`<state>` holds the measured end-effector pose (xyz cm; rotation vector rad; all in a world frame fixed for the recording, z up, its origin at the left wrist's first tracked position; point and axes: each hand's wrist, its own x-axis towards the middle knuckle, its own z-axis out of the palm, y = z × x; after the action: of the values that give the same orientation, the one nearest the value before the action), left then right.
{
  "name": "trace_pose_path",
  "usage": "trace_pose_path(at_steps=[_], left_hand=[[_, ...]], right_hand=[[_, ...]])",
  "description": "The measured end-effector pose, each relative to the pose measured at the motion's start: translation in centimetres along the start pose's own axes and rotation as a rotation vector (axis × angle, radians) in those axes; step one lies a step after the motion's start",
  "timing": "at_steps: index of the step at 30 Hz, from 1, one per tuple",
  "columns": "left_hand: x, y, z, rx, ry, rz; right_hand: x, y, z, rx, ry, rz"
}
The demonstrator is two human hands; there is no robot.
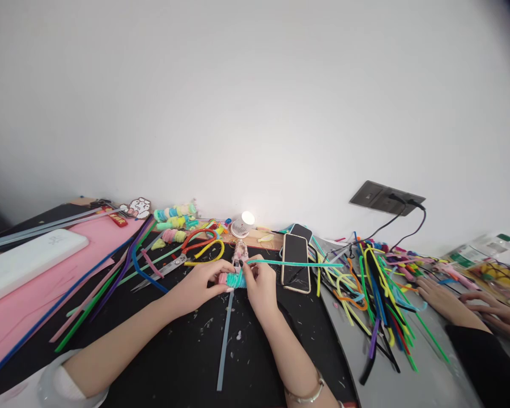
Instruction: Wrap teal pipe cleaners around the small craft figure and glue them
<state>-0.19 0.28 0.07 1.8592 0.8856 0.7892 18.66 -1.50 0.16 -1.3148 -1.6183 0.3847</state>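
Below the fingers a grey strip (pixel 224 340) lies on the black table (pixel 174 362). Left hand (pixel 199 286) and right hand (pixel 261 283) both pinch a teal coiled bundle (pixel 235 279) between fingertips; a teal pipe cleaner (pixel 297 263) runs rightward from it. Just beyond the fingers: scissors (pixel 164 271), phone (pixel 296 262). Farther right, pipe cleaner pile (pixel 378 289) and another person's hands (pixel 471 309).
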Motion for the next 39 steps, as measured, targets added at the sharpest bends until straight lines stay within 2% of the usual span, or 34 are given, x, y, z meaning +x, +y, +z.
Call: trace_pose_path(at_steps=[26, 34, 39], left_hand=[[-0.07, 0.1, 0.19, -0.005, 0.012, -0.022], [0.23, 0.19, 0.25, -0.103, 0.067, -0.075], [0.38, 0.26, 0.15, -0.168, 0.034, -0.16]], right_hand=[[0.02, -0.06, -0.03, -0.007, -0.003, -0.002], [-0.09, -0.02, 0.0, -0.004, 0.033, 0.001], [-0.08, -0.06, -0.04, 0.001, 0.039, 0.001]])
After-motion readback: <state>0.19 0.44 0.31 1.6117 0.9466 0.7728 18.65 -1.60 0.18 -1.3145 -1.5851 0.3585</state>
